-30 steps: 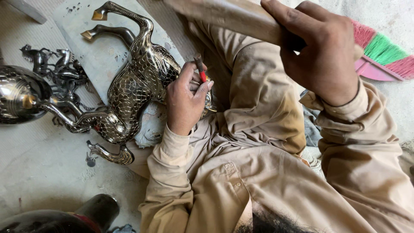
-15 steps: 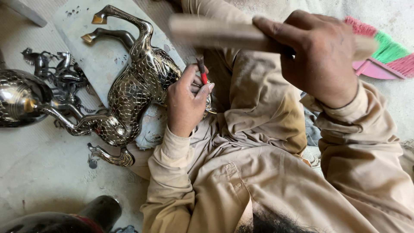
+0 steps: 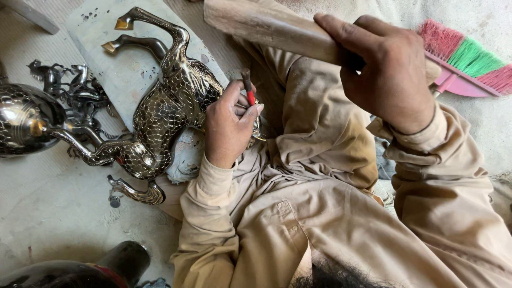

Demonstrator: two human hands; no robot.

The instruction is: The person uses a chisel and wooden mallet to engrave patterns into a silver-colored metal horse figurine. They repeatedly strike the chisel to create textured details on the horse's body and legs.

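A dark metal horse figure with a fine engraved scale pattern lies on its side on a grey slab, its legs pointing up and left. My left hand rests on the horse's body and pinches a small chisel with a red band, tip down on the metal. My right hand is raised above my lap, gripping a thick wooden mallet that points left over the chisel. My tan sleeves and trousers fill the lower right.
A rounded engraved metal vessel and several small dark metal parts lie at the left. A pink and green broom lies at the upper right. A dark rounded object sits at the bottom left on the dusty floor.
My right hand has brought the wooden mallet down and left, closer to the chisel head. My left hand and the chisel stay in place on the horse.
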